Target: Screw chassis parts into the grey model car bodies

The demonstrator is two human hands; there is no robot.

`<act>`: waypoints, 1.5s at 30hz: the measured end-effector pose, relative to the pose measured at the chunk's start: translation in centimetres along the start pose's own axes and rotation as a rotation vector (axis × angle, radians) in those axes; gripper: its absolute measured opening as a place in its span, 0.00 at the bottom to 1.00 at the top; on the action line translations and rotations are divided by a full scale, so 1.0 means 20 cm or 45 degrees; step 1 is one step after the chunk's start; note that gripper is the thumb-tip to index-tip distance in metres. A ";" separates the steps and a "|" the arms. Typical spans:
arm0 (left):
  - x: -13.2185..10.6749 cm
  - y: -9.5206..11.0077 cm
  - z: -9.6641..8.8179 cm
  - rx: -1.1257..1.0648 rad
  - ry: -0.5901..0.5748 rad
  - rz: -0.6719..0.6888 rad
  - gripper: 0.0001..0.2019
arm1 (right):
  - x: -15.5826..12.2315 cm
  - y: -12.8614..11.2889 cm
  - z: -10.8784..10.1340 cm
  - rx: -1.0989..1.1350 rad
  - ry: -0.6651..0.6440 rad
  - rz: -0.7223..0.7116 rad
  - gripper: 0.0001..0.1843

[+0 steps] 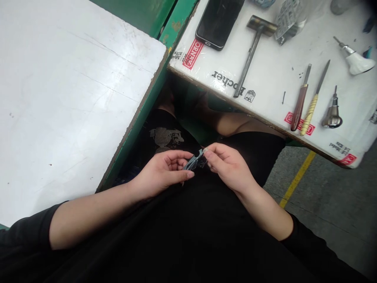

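1. Two hands work close together over the lap, on one small metal piece point(193, 162), grey-blue and too small and hidden to identify. The step in hand appears to be close handling of this piece, held up off the benches. The next move calls for a steady hold, since so small a piece could slip.
2. At far left lies a white board point(73, 98) with a green edge point(133, 133), its surface scratched and lightly marked. Dark cloth with a grey print point(166, 137) shows in the gap beyond it.
3. The left hand point(161, 171) is clenched, its fingers curled around the piece's near end.
4. The right hand point(228, 167) grasps the far end in a tight pinch between thumb and forefinger.
5. Further right, a white foam lid point(273, 94) with red labels carries a phone point(218, 19), a small hammer point(255, 51), and a mesh packet point(288, 19). A wooden-handled graver point(299, 104), a yellow-handled file point(311, 110), a metal bell-shaped tool point(332, 114), and a white-handled tool point(356, 62) lie beside them.
6. Below that lid, grey floor point(338, 208) runs past a yellow line point(297, 179).
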State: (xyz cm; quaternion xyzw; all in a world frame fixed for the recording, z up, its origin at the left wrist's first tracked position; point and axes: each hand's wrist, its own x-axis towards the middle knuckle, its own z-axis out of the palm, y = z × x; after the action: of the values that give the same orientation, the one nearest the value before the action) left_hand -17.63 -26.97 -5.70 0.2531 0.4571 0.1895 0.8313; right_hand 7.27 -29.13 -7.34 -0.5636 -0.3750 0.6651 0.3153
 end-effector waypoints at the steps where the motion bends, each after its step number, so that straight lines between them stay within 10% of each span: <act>1: 0.00 0.00 0.00 0.006 -0.013 -0.013 0.25 | 0.00 0.00 0.00 0.019 0.013 -0.003 0.27; 11: -0.01 0.01 0.01 0.008 0.066 0.197 0.26 | -0.01 -0.03 0.00 -0.076 0.113 -0.045 0.30; 40: 0.01 0.03 0.01 -0.128 -0.010 -0.053 0.19 | -0.03 -0.03 -0.01 -0.054 0.070 -0.129 0.23; 45: -0.02 0.04 0.00 0.107 -0.062 0.220 0.18 | -0.06 -0.04 -0.02 -0.284 0.192 -0.381 0.17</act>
State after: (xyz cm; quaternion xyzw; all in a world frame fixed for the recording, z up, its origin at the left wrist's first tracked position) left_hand -17.88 -26.54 -5.06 0.3307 0.4209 0.2350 0.8113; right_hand 7.86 -29.55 -6.08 -0.5812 -0.5013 0.5210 0.3735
